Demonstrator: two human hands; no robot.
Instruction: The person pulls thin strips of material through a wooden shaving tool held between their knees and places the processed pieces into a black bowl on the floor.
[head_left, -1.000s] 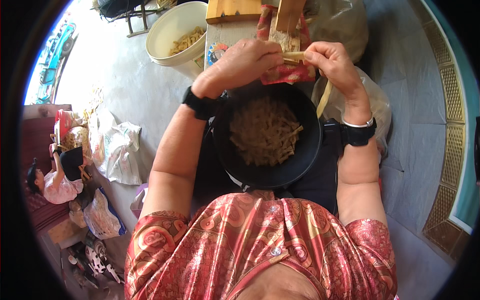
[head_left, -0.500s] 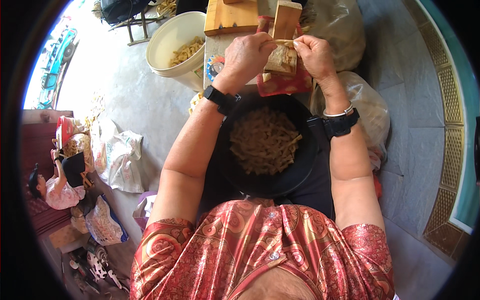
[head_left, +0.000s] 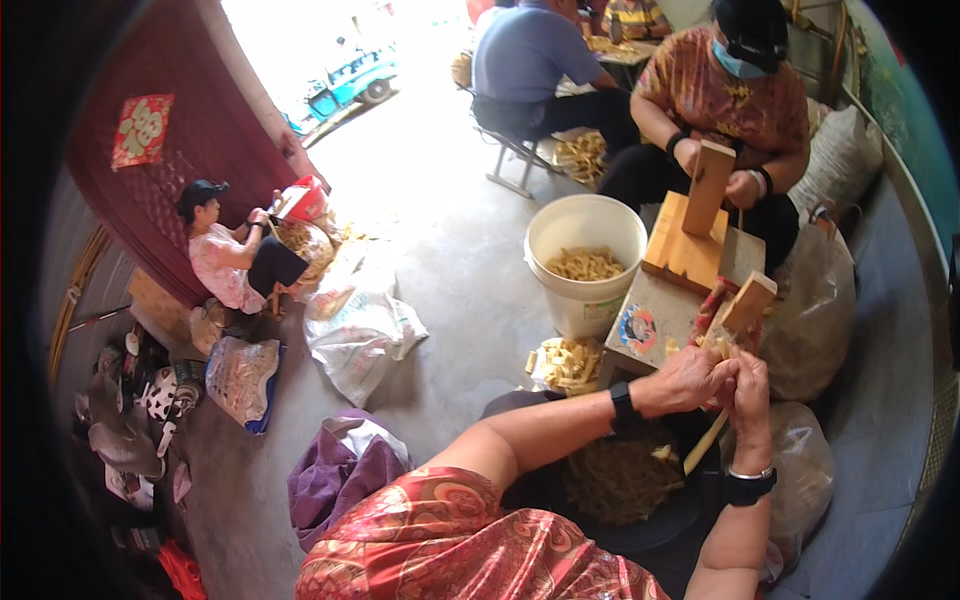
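My left hand (head_left: 690, 382) and my right hand (head_left: 748, 395) meet with fingers pinched together, just in front of a small wooden block with an upright piece (head_left: 748, 302). A long pale yellow strip (head_left: 706, 443) hangs down from between them; its upper end is hidden by my fingers. Red cloth (head_left: 712, 297) shows beside the block, on the corner of a low stand (head_left: 640, 362). Below my hands, between my legs, a dark round basin (head_left: 668, 540) holds many short pale pieces (head_left: 615, 480).
A white bucket (head_left: 582, 300) of pale pieces stands left of the stand, with a smaller heap (head_left: 568, 365) below it. Across the stand, a co-worker (head_left: 720, 110) works at another wooden block (head_left: 690, 245). Clear plastic bags (head_left: 800, 465) lie at right, a purple bag (head_left: 345, 475) at left.
The view has swung, bringing the co-worker opposite into sight. My hands have come together and drawn back from the wooden block. The long strip now dangles over the basin.
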